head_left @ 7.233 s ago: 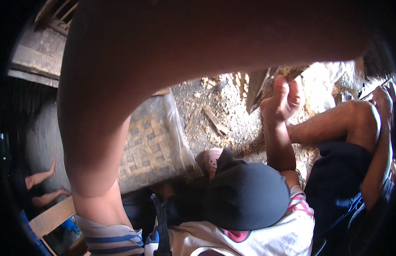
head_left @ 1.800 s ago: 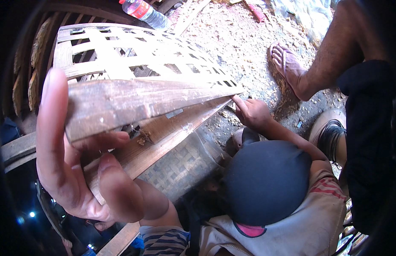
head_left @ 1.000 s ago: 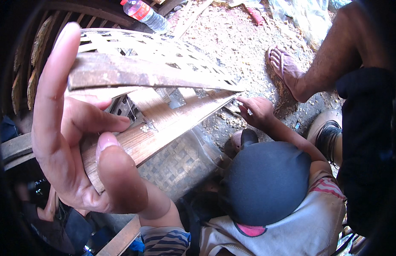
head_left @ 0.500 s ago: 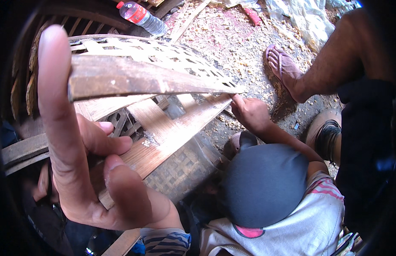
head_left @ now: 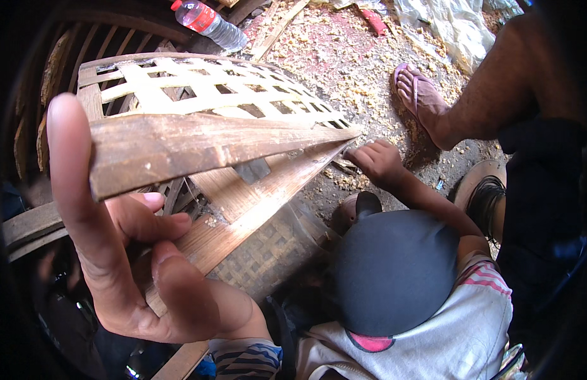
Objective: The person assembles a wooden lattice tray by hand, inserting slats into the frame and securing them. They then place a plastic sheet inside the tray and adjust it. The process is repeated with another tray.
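My left hand (head_left: pixel 148 266), in a blue striped sleeve, reaches up from the lower edge. Its index finger stands straight up against the end of a dark bamboo strip (head_left: pixel 198 142). The thumb and curled fingers close around a paler, wide bamboo strip (head_left: pixel 268 199) below. Both strips run right and meet in a point. Behind them lies an openwork bamboo weave (head_left: pixel 186 82). Near the strips' tip is another person's hand (head_left: pixel 375 158); whether it touches them I cannot tell. My right hand is not in view.
That person's dark rounded cap (head_left: pixel 394 272) and grey shirt (head_left: pixel 432 329) fill the lower right. A foot in a flip-flop (head_left: pixel 420 101) rests on shavings-strewn ground. A plastic bottle (head_left: pixel 208 25) lies at top left, plastic sheeting (head_left: pixel 442 28) at top right. Wooden boards (head_left: pixel 34 225) lie at left.
My raised finger and the dark strip's left end have come lower, showing more of the weave. The other person's hand has shifted slightly right and down from the strips' tip.
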Motion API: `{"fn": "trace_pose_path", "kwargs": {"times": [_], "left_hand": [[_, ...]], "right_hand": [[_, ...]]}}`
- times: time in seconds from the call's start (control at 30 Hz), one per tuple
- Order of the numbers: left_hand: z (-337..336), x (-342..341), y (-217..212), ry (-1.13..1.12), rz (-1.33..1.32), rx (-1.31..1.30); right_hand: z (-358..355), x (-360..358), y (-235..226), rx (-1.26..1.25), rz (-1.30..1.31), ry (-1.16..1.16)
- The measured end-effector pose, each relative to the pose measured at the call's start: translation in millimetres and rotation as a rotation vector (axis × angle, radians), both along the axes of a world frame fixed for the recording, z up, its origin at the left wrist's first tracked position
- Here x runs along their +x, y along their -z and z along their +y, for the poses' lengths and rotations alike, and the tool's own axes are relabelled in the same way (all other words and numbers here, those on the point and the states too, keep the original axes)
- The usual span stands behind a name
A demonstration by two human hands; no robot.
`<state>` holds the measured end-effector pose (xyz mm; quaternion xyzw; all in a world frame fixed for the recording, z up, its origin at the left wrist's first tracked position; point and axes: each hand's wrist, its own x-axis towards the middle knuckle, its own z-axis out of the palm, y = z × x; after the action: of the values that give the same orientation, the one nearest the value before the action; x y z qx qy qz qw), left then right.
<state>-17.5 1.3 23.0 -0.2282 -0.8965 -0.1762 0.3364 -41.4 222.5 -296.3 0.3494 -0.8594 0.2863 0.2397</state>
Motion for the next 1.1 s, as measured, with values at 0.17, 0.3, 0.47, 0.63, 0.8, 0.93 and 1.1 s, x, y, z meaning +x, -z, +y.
{"fn": "trace_pose_path", "kwargs": {"times": [0.17, 0.3, 0.47, 0.63, 0.8, 0.93, 1.1], "left_hand": [[-2.2, -1.0, 0.5, 0.000, 0.005, 0.005], [-7.4, 0.6, 3.3, -0.007, 0.022, 0.002], [-4.0, -2.8, 4.7, -0.008, 0.012, 0.024], [-21.6, 4.6, -0.7, -0.035, 0.003, -0.084], [-22.8, 9.7, -5.6, -0.045, -0.022, -0.267], [2.3, 16.3, -2.6, -0.166, -0.062, -0.232], [14.4, 24.2, 10.2, -0.202, -0.092, -0.041]], "right_hand": [[4.9, 17.9, 43.2, 0.039, -0.166, -0.011], [-1.5, 12.3, 14.1, -0.256, -0.117, 0.087], [-2.9, 9.6, 8.6, -0.196, -0.217, 0.095], [-24.4, 22.0, 11.9, -0.466, -0.506, 0.239], [-32.8, 18.9, 14.8, -0.977, -0.978, 0.246], [-25.9, 15.9, 13.6, -0.635, -0.645, 0.370], [-3.5, 3.0, 34.2, -0.236, -0.129, 0.434]]}}
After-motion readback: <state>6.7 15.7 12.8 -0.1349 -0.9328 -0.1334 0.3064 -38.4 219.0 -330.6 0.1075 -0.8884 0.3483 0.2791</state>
